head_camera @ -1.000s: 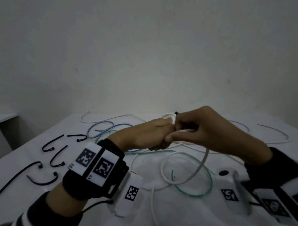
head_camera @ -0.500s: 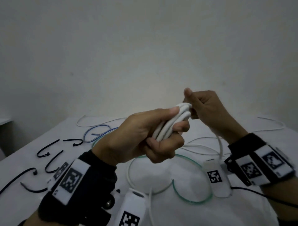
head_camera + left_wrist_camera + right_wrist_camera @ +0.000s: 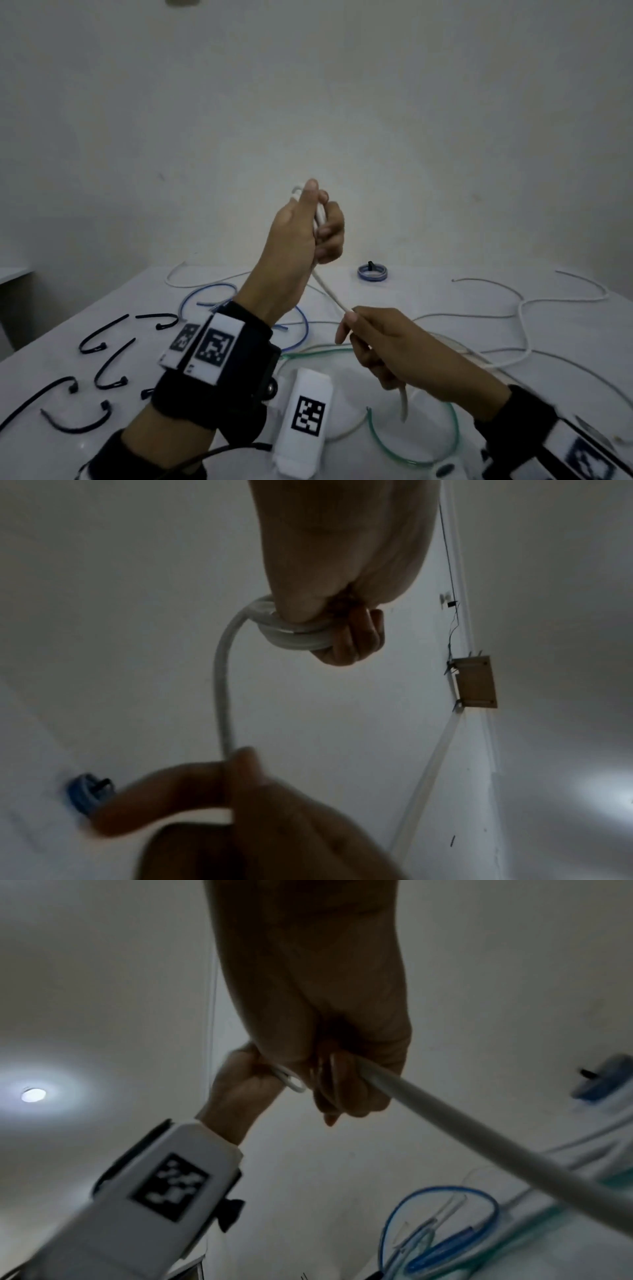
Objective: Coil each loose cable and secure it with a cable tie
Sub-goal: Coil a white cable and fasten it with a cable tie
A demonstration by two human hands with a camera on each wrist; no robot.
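Left hand [image 3: 301, 236] grips white cable [image 3: 330, 291] coil | right hand [image 3: 387, 346] pinches tail | keep tail taut, wrap evenly.

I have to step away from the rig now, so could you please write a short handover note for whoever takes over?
Left hand: raised, grips the partly wound coil of thick white cable.
Right hand: lower, holds that cable's free tail.
Done: one small blue coil, tied, far on the white table.
Left: wind in the tail and tie it. Loose black cable ties lie at left. Then the loose blue cable, green cable and thin white cables.
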